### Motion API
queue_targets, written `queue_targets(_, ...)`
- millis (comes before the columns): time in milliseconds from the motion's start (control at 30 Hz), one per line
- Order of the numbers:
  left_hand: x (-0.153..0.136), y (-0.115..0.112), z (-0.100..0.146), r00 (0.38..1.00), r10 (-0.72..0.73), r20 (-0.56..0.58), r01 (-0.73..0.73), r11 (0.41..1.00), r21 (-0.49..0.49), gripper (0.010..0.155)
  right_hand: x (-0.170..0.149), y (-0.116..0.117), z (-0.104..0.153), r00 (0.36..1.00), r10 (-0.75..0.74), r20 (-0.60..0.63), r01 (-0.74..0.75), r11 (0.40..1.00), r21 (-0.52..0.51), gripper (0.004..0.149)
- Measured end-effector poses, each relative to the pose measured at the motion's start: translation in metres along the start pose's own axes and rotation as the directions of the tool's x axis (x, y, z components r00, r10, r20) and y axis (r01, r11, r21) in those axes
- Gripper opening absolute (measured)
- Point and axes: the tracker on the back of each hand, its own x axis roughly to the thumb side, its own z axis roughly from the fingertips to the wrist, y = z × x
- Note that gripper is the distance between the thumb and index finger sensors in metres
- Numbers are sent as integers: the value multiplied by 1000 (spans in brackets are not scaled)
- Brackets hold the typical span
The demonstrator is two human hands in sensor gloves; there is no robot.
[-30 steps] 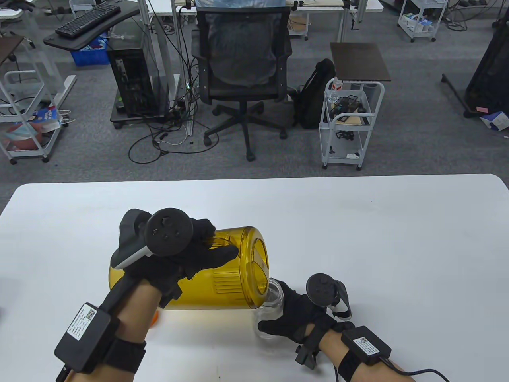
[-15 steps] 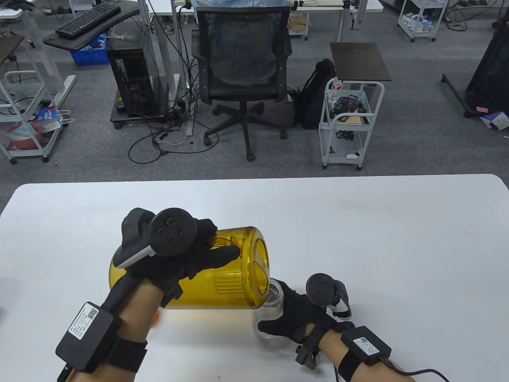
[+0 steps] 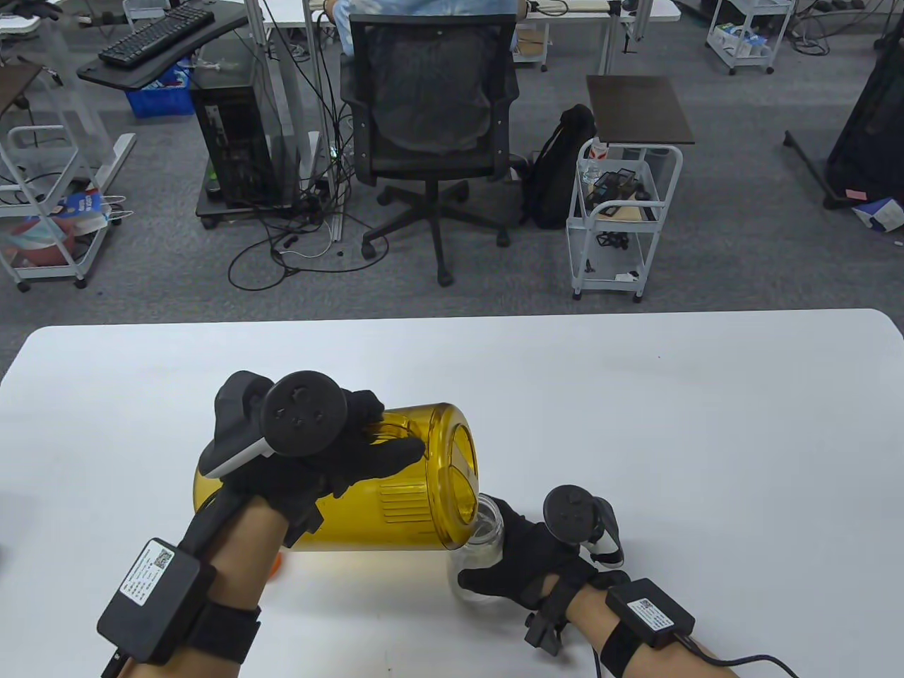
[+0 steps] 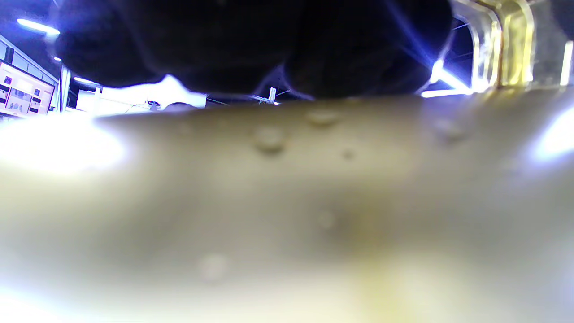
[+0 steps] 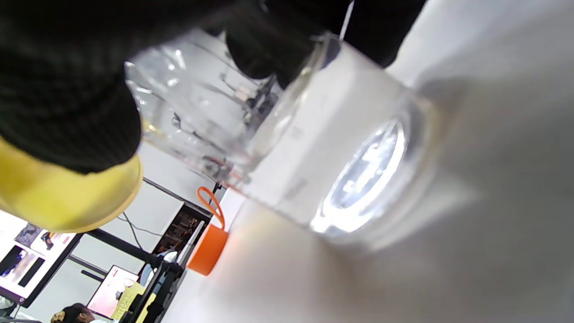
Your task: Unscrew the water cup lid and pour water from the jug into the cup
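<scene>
Glossy amber plastic jug (image 3: 417, 487), clear cup (image 3: 484, 551), matt table (image 3: 635, 424).

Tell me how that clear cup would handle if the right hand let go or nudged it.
The clear cup looks rigid, probably hard plastic or glass. It stands on a wide flat base, so it likely resists tipping, though the yellow jug held over its mouth could knock it. Its smooth walls may be slippery if wet; the right hand steadies it.

Tipped amber jug (image 3: 395, 487) over clear cup (image 3: 480, 558)
</scene>
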Motion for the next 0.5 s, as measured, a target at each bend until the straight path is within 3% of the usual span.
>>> queue_targets(500, 4, 1, 0, 1000, -18, -3, 18, 1000, -2, 79, 0, 0, 0, 1000, 6, 1, -6, 1000, 0, 107)
